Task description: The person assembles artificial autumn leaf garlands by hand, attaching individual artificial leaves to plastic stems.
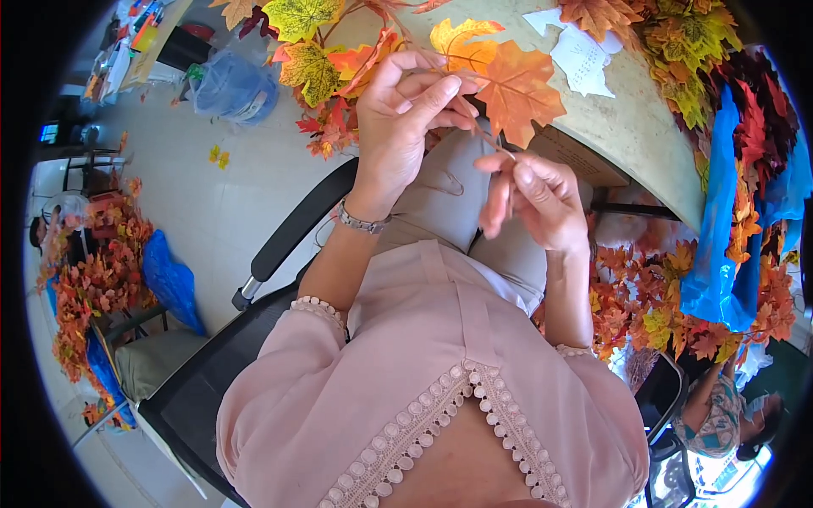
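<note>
My left hand (400, 118) is closed, thumb against fingers, on the thin stem of an artificial maple leaf branch. Lower and to the right, my right hand (546, 201) pinches the stem's lower end (495, 146) between thumb and fingers; its other fingers are slightly blurred. A large orange leaf (518, 91) spreads beside the stem, between the two hands. Above it a yellow-orange leaf (466, 42) sticks out past my left fingertips. More of the foliage, with a speckled yellow-green leaf (309, 74), hangs left of my left hand. My fingers partly hide the stem.
A pale table (644, 123) curves along the upper right, bearing a torn white paper (583, 59) and piled leaves (690, 42). Blue plastic (720, 229) hangs at its right edge. A chair armrest (296, 229) is at my left. Another person (720, 415) sits at the lower right.
</note>
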